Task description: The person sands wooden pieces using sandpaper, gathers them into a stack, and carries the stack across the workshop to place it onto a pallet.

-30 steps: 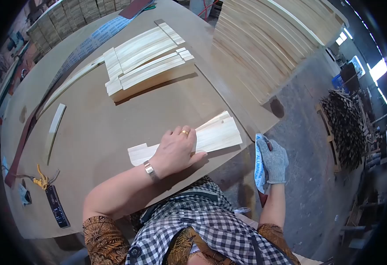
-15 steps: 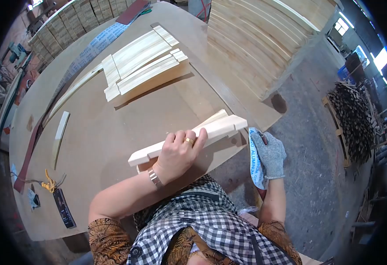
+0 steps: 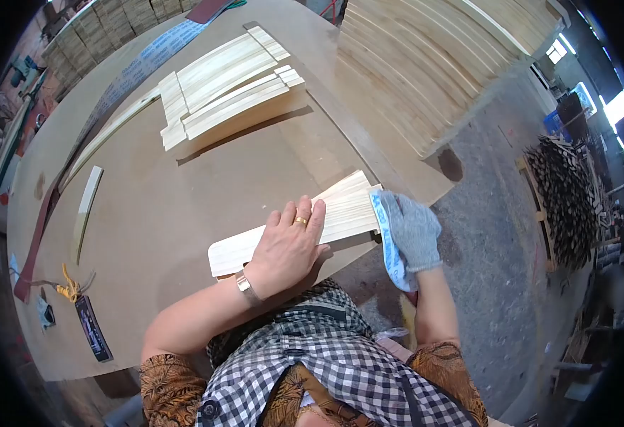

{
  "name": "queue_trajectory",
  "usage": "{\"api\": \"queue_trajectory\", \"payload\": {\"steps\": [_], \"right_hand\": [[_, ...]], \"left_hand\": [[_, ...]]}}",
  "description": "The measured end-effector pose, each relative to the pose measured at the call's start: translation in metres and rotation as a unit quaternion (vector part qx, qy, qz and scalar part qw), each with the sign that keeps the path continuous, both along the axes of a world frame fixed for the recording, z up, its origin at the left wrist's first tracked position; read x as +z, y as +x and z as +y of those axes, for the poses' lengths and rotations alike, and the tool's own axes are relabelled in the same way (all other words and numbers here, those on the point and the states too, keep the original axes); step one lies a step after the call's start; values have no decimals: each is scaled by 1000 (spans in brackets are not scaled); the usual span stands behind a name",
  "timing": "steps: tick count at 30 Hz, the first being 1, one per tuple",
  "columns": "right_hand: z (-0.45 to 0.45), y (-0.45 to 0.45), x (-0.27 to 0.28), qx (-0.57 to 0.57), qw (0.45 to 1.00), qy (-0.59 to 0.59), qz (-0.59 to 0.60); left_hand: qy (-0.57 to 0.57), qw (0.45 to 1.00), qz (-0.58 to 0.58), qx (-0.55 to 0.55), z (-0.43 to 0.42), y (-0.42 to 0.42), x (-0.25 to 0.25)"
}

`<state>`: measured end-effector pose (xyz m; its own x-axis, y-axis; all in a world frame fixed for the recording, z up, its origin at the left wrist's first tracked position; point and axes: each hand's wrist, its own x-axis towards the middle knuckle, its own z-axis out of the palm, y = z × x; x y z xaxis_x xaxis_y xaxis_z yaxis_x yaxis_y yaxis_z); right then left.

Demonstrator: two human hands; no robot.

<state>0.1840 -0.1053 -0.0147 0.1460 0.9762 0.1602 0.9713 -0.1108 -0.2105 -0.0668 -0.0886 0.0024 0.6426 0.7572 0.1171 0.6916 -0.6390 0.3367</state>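
Under my bare left hand (image 3: 287,245) a pale wooden board (image 3: 340,215) lies near the table's front edge, over another piece that sticks out behind it. The fingers are stretched out flat on the board's top. My gloved right hand (image 3: 411,231) is closed round a sanding strip (image 3: 389,245) with blue print on its white backing. That strip touches the board's right end. Its lower end hangs below the hand.
Behind lies a stack of pale boards (image 3: 226,78) on the brown table (image 3: 148,213). A long abrasive belt (image 3: 106,107), a thin wood strip (image 3: 88,206) and a black tool with yellow cord (image 3: 93,329) lie left. A large board pile (image 3: 426,71) stands back right.
The board was tilted up on its edge in my left hand and now lies flat, with that hand's fingers spread on it. My right hand has moved left with the sanding strip to the board's end.
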Motion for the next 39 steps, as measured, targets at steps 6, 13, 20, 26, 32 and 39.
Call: {"api": "queue_trajectory", "payload": {"steps": [6, 13, 20, 26, 32, 39], "right_hand": [[90, -4, -1, 76, 997, -12, -30], [1, -6, 15, -3, 997, -70, 34], [-53, 28, 11, -147, 955, -190, 172], [40, -4, 21, -56, 989, -128, 55], [104, -30, 20, -45, 987, -153, 20], [61, -19, 24, -98, 989, -9, 106]], "left_hand": [[45, 999, 19, -4, 0, -1, -8], [18, 999, 27, 17, -4, 0, -2], [22, 1000, 21, 3, 0, 0, -7], [24, 1000, 20, -2, -2, -1, -7], [-34, 999, -10, 2, -2, -5, -9], [56, 998, 8, 26, -7, -5, -19]]}}
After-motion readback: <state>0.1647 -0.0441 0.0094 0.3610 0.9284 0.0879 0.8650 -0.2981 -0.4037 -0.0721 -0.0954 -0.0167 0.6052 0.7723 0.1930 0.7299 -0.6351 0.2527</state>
